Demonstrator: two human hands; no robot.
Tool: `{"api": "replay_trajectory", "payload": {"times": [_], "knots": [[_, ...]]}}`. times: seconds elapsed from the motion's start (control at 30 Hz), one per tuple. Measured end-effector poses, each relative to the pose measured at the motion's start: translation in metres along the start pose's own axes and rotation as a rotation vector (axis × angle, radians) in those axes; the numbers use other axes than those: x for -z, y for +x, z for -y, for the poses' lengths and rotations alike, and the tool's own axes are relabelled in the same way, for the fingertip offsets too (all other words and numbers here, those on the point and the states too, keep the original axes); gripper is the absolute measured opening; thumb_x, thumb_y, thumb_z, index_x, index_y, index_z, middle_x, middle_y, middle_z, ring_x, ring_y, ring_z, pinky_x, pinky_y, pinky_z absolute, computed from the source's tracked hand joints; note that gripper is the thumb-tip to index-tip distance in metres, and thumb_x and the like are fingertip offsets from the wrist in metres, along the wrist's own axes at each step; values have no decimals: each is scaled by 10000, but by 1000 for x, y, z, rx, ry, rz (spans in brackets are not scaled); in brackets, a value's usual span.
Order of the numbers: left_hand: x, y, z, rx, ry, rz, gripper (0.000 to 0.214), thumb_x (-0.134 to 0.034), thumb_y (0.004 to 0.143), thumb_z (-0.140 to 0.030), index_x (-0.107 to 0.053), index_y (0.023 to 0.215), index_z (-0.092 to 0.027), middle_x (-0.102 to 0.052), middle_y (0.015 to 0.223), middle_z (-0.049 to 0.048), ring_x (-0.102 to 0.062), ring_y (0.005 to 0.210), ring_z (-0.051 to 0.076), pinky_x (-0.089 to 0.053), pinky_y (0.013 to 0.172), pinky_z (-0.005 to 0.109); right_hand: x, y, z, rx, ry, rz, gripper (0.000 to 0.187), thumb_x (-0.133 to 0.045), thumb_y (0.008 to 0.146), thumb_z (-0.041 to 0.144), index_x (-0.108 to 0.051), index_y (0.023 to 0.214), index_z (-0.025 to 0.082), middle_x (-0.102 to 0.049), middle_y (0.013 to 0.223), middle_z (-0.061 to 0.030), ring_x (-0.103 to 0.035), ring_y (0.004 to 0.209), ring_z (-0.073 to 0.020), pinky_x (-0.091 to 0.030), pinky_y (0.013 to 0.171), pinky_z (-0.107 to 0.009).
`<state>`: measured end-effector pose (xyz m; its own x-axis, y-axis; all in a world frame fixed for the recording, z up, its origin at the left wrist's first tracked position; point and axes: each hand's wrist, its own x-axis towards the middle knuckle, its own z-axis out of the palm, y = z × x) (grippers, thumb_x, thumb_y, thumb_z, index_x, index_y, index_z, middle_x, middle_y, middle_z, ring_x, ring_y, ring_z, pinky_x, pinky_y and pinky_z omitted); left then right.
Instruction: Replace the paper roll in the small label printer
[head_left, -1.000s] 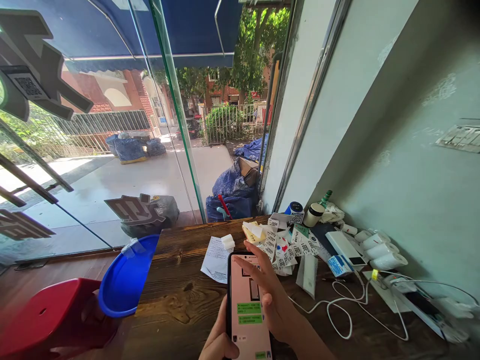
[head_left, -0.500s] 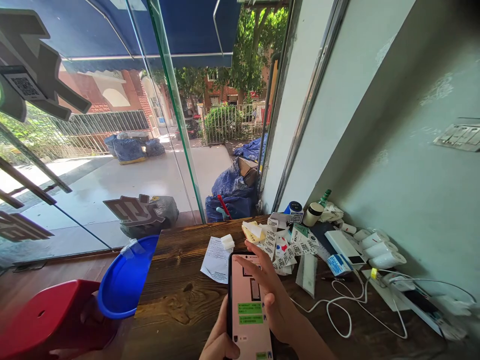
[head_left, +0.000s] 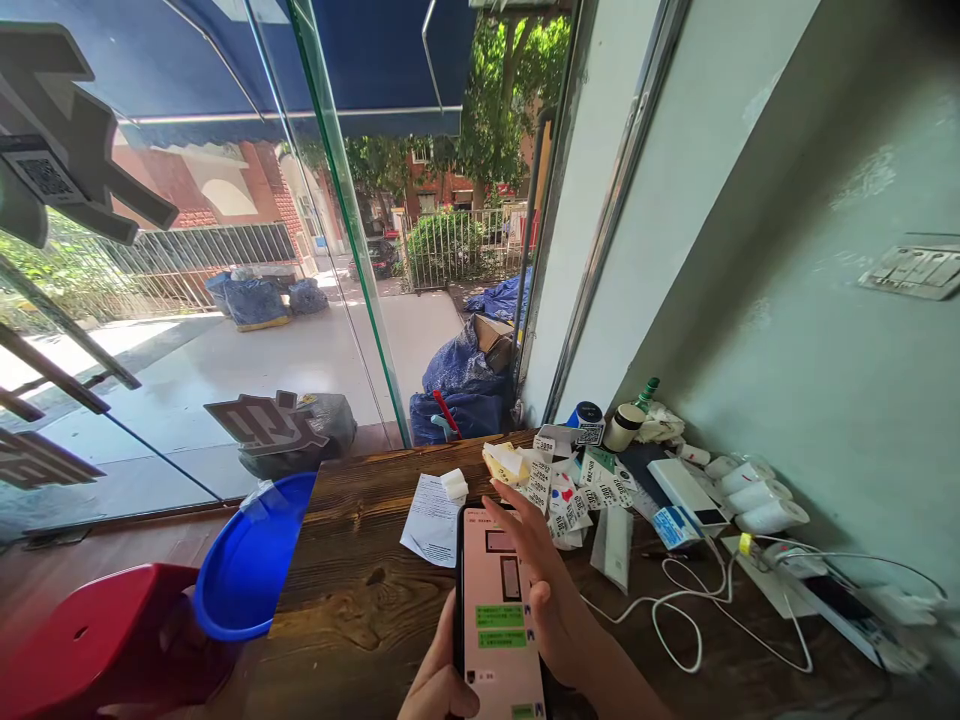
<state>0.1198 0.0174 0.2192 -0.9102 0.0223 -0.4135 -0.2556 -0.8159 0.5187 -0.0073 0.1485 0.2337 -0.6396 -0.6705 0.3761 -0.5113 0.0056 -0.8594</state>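
A smartphone (head_left: 491,615) in a dark case stands tilted toward me over the wooden table (head_left: 360,560), its screen lit with a chat of green message bubbles and small pictures. My left hand (head_left: 442,670) grips it by the lower left side, thumb along the edge. On the other side, my right hand (head_left: 544,590) has its fingers stretched out over the phone's upper right part; whether they touch the screen I cannot tell. Beyond the phone lie a printed sheet of paper (head_left: 429,525) and a small folded white piece (head_left: 453,484).
Numbered paper labels (head_left: 570,500) are heaped at the table's back. To the right are paper rolls (head_left: 761,495), a white cable (head_left: 697,620) and a jar (head_left: 624,428). A blue basin (head_left: 247,570) and red stool (head_left: 112,630) stand left, near the glass door (head_left: 352,230).
My right hand's fingers have shifted very slightly at the phone's top. The whole view has moved a little; the phone and my left hand stay in place.
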Motion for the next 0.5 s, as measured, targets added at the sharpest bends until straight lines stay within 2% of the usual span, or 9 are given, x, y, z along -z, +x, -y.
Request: {"api": "replay_trajectory", "payload": {"times": [0.07, 0.1, 0.17, 0.23, 0.33, 0.43, 0.5], "knots": [[0, -1, -1, 0, -3, 15, 1042, -535, 561, -73, -160, 1529, -159, -724, 1102, 47, -658, 961, 256, -454, 812, 281, -2, -3, -3, -15, -19, -52, 740, -151, 881, 740, -277, 1488, 336, -198, 1599, -49, -99, 1460, -375, -75, 1170, -585], [1, 0, 0, -17, -1, 25, 993, -536, 556, -70, -269, 1507, -169, -722, 1108, 46, -657, 972, 255, -455, 831, 286, -2, -5, -5, -24, -29, -70, 727, -146, 884, 735, -285, 1483, 348, -188, 1603, -35, -74, 1463, -377, -43, 1172, -596], [4, 1, 0, -61, -6, 48, 868, -539, 534, -55, -506, 1386, -219, -708, 1152, 23, -639, 1047, 251, -446, 884, 283, -3, -10, -9, -37, -53, -81, 686, -147, 893, 723, -335, 1457, 381, -152, 1611, -1, -27, 1465, -383, -18, 1166, -615], [9, 3, 1, -82, -16, 71, 770, -539, 526, -54, -625, 1264, -252, -697, 1179, 2, -612, 1122, 257, -432, 933, 292, -4, -14, -11, -22, -82, -76, 650, -141, 906, 702, -367, 1436, 400, -123, 1614, 25, -10, 1466, -381, 9, 1166, -613], [14, 5, 3, -71, -17, 92, 761, -535, 529, -71, -631, 1258, -266, -695, 1177, 2, -573, 1189, 276, -388, 1025, 336, -7, -19, -10, 31, -116, -65, 628, -125, 921, 676, -403, 1412, 401, -107, 1613, 39, -34, 1462, -376, 5, 1171, -594], [18, 7, 4, -97, -23, 113, 749, -540, 526, -73, -649, 1238, -279, -700, 1159, -3, -518, 1258, 289, -345, 1082, 364, -10, -21, -9, 70, -196, -79, 680, -84, 885, 716, -421, 1397, 420, -130, 1600, 32, -120, 1423, -409, -131, 1135, -615], [20, 8, 5, -117, -61, 122, 726, -546, 520, -70, -677, 1201, -286, -707, 1145, -7, -498, 1279, 298, -349, 1085, 381, -12, -22, -10, 108, -275, -85, 714, -46, 866, 729, -413, 1401, 431, -125, 1594, 39, -164, 1395, -423, -169, 1116, -624]]}}
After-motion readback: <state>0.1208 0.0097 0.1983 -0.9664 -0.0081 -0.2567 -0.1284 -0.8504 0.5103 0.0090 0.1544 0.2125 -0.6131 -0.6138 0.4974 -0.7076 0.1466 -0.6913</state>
